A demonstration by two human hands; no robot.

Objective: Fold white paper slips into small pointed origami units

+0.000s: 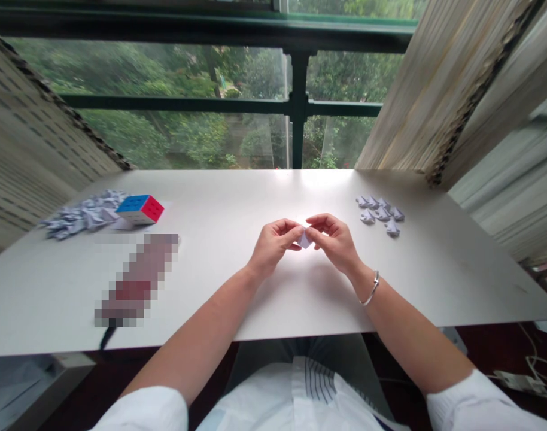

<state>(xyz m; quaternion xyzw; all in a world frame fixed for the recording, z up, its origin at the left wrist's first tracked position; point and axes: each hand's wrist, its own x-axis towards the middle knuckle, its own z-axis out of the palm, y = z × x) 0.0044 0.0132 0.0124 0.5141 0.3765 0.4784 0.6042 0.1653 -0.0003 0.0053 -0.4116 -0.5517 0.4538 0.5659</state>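
A small folded piece of white paper [304,240] is held between my two hands, just above the white table. My left hand [277,240] pinches its left side between thumb and fingers. On the opposite side, the thumb and fingers of my right hand [333,238] close on it too. The fingers cover much of the paper, so its full shape is hidden. To the right lies a small group of folded paper pieces [382,211]. A larger heap of similar folded pieces [82,214] is at the far left.
A puzzle cube [139,209] with blue, red and white faces stands beside the left heap. Nearer me lies a pixelated object [136,278] with a dark strap. The white table [201,299] ends at a window [295,108] flanked by curtains [403,90].
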